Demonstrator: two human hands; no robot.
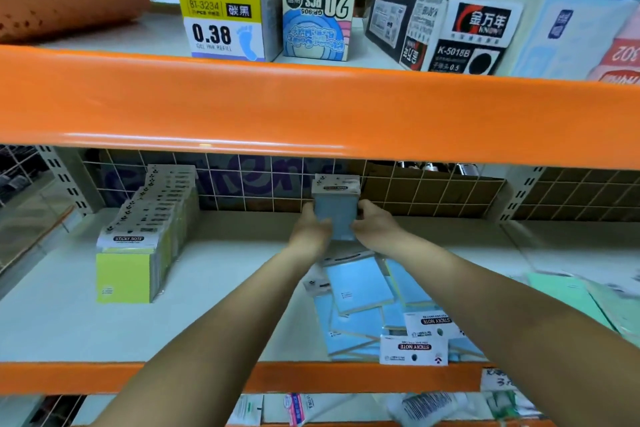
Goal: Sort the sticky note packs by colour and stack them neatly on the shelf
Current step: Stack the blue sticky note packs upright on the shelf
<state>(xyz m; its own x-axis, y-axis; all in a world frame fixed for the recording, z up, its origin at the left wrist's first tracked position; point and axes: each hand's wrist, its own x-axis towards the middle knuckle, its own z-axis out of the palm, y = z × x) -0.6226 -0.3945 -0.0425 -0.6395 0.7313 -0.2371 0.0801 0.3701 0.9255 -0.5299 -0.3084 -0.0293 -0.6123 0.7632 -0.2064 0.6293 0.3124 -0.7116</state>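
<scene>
Both hands hold a small upright bundle of blue sticky note packs (335,208) at the back middle of the white shelf (221,274). My left hand (309,231) grips its left side and my right hand (374,226) grips its right side. Below my wrists, several loose blue packs (360,282) lie in a messy heap near the shelf's front. A neat upright row of yellow-green packs (138,246) stands on the left. Green packs (568,291) lie flat at the right, partly hidden by my right forearm.
An orange beam (311,111) runs across just above the shelf opening. Boxes of pens and refills (225,14) stand on the upper shelf. A wire grid (263,184) backs the shelf. An orange front rail (69,376) edges it, with more goods on the shelf below.
</scene>
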